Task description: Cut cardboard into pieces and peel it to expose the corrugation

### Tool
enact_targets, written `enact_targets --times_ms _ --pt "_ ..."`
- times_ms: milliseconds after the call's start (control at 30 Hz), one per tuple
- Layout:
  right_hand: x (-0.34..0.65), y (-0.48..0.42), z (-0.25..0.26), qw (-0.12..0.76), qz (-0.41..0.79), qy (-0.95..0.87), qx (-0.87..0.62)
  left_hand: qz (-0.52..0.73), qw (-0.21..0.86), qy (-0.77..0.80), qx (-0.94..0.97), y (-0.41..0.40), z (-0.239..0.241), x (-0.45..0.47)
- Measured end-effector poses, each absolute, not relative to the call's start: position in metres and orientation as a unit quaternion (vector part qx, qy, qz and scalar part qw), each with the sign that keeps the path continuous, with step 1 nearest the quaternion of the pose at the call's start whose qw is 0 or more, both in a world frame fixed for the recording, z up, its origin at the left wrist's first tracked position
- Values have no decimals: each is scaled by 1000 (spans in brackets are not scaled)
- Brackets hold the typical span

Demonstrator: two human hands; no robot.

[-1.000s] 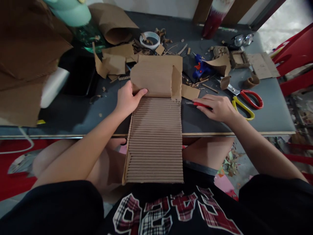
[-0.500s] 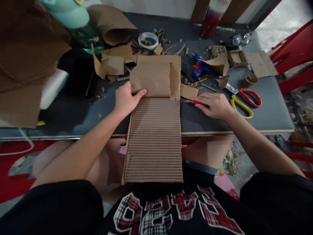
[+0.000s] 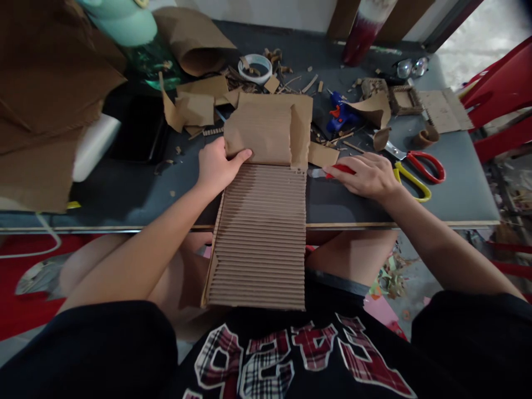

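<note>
A sheet of corrugated cardboard lies across the front edge of the dark table and over my lap. Its paper skin is peeled back from the ribbed flutes and folded up at the far end. My left hand pinches the left edge of that peeled skin, thumb on top. My right hand lies on the table just right of the sheet, fingers closed on a red utility knife whose tip points at the sheet's right edge.
Red and yellow scissors lie right of my hand. A blue glue gun, a tape roll, cardboard scraps, glasses and small cardboard models crowd the back. A green bottle stands far left.
My right hand has slid left along the table with the knife, bringing it closer to the sheet's right edge. The sheet has shifted slightly. My left hand keeps its pinch.
</note>
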State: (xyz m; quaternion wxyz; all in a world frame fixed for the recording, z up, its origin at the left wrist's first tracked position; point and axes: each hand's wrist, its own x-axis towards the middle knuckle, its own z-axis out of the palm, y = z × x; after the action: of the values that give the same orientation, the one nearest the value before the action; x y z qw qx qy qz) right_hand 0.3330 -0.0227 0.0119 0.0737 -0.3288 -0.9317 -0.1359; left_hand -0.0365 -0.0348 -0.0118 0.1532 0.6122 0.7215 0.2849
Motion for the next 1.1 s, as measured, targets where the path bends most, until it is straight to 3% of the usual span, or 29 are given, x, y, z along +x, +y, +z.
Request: enact_targets --times_ms 333,567,1100 --pt "323 -22 23 51 76 -932 -349 306 175 721 597 -34 -15 -39" --pt "321 -7 38 4 124 -928 -352 293 166 719 608 -34 -14 -39" --pt "284 -47 34 -8 -22 -920 -390 329 177 689 622 -40 -15 -32"
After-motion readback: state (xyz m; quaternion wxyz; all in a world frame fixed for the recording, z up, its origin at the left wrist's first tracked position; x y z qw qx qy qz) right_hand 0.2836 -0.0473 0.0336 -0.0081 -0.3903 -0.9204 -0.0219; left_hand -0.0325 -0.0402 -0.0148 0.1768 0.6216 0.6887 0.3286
